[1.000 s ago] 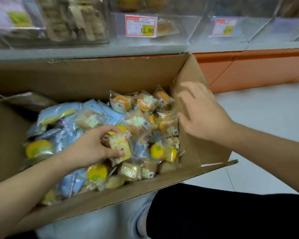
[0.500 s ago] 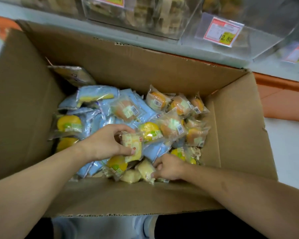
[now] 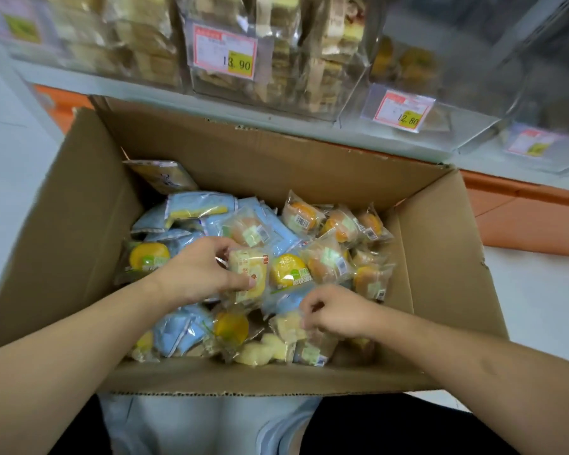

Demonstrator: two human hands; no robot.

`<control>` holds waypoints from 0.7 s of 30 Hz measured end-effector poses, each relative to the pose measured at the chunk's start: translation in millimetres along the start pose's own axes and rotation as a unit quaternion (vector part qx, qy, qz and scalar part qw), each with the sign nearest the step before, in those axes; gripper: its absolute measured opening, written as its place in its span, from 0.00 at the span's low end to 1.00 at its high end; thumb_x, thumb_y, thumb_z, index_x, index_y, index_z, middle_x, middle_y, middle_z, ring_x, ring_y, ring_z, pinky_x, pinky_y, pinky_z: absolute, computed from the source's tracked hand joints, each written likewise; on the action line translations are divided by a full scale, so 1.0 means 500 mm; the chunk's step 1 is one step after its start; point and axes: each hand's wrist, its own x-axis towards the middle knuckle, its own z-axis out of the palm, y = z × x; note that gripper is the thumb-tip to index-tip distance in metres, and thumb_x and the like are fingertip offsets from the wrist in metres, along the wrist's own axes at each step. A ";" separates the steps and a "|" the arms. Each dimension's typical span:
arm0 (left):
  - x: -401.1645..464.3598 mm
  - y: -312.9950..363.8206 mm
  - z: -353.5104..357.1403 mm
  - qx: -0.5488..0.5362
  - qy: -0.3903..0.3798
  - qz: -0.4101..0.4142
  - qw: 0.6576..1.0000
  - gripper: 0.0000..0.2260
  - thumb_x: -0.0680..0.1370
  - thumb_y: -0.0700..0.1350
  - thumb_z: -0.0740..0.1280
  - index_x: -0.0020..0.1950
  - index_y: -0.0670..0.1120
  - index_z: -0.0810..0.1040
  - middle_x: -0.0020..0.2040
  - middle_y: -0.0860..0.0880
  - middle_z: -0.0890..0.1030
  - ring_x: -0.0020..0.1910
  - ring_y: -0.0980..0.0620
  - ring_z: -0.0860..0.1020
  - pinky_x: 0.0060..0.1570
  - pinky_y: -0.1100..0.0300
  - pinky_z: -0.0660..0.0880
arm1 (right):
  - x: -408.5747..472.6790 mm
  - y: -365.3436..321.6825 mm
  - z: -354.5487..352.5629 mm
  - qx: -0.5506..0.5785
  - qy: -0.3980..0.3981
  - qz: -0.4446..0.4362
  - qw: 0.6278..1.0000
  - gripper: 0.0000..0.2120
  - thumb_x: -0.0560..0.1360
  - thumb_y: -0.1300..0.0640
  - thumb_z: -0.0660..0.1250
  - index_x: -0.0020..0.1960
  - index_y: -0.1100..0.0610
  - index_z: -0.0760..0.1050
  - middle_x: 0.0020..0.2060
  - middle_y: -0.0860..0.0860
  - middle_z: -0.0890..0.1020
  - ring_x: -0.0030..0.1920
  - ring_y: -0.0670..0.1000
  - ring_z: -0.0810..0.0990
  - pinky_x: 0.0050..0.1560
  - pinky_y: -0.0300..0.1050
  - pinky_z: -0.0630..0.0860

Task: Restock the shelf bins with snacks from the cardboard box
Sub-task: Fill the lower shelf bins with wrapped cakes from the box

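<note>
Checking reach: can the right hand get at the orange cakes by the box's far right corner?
Probably yes. The right hand is pinching a pale packet near the box's front, but the orange cakes lie uncovered on top of the pile, with nothing between.

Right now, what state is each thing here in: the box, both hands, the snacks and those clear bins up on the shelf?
cardboard box: flaps open, holding many wrapped snacks.
left hand: in the box, gripping a pale yellow cake packet.
right hand: in the box, fingers pinching a pale snack packet.
middle bin: stacked full, tagged 13.90.
right bin: only a few snacks, tagged 12.80.
</note>
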 end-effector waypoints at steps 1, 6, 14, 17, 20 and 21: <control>-0.006 0.017 -0.013 0.003 0.013 0.003 1.000 0.13 0.71 0.50 0.83 0.51 0.52 0.84 0.45 0.54 0.86 0.40 0.56 0.85 0.45 0.60 0.81 | -0.022 -0.026 -0.031 0.042 0.006 -0.014 0.999 0.11 0.76 0.61 0.74 0.35 0.54 0.82 0.54 0.47 0.86 0.55 0.43 0.83 0.53 0.45 0.79; -0.066 0.145 -0.073 -0.039 0.042 0.072 0.996 0.09 0.73 0.51 0.80 0.47 0.51 0.84 0.40 0.53 0.85 0.44 0.50 0.85 0.50 0.51 0.79 | -0.151 -0.164 -0.136 0.239 0.113 -0.084 0.961 0.09 0.75 0.51 0.71 0.38 0.53 0.82 0.44 0.44 0.84 0.49 0.49 0.82 0.55 0.48 0.77; -0.203 0.279 -0.133 -0.178 0.034 0.104 0.978 0.23 0.70 0.56 0.79 0.60 0.49 0.81 0.55 0.48 0.87 0.52 0.51 0.87 0.52 0.42 0.85 | -0.289 -0.319 -0.156 0.443 0.130 -0.097 0.882 0.31 0.82 0.34 0.61 0.57 0.64 0.80 0.53 0.64 0.86 0.48 0.65 0.87 0.47 0.63 0.84; -0.229 0.285 -0.138 -0.166 0.020 0.109 0.980 0.28 0.66 0.54 0.82 0.64 0.52 0.79 0.53 0.52 0.88 0.53 0.53 0.87 0.57 0.42 0.84 | -0.322 -0.348 -0.151 0.443 0.102 -0.147 0.879 0.20 0.83 0.45 0.66 0.54 0.64 0.76 0.53 0.68 0.84 0.45 0.62 0.85 0.49 0.62 0.84; -0.230 0.284 -0.151 -0.205 0.044 0.098 0.973 0.31 0.66 0.54 0.84 0.66 0.49 0.79 0.55 0.49 0.88 0.54 0.49 0.87 0.58 0.42 0.83 | -0.336 -0.370 -0.151 0.376 0.151 -0.186 0.895 0.15 0.78 0.59 0.75 0.60 0.62 0.73 0.57 0.61 0.85 0.47 0.58 0.86 0.49 0.60 0.85; -0.229 0.286 -0.157 -0.217 0.051 0.100 0.970 0.31 0.66 0.53 0.84 0.66 0.49 0.79 0.55 0.48 0.88 0.54 0.48 0.87 0.58 0.42 0.83 | -0.338 -0.379 -0.153 0.324 0.185 -0.206 0.904 0.19 0.76 0.59 0.77 0.62 0.54 0.73 0.60 0.53 0.84 0.49 0.53 0.87 0.49 0.55 0.85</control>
